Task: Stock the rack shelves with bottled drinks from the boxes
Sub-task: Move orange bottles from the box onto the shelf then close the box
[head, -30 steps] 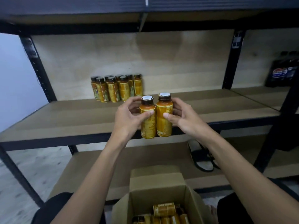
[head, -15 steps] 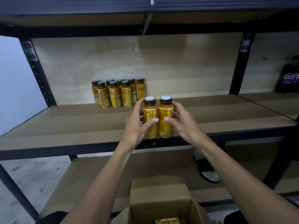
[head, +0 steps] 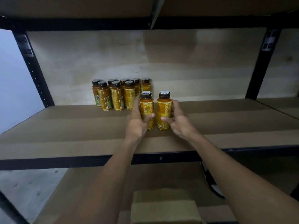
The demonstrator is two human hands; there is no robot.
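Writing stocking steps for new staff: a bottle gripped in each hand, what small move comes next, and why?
Probably slide both back beside the rear cluster of amber dark-capped bottles. The left hand and right hand each grip a matching upright bottle, left bottle and right bottle, forward of it over the brown shelf board.

Left hand (head: 137, 122) gripping left bottle (head: 146, 110), right hand (head: 178, 122) gripping right bottle (head: 163, 110), on shelf (head: 80, 126)
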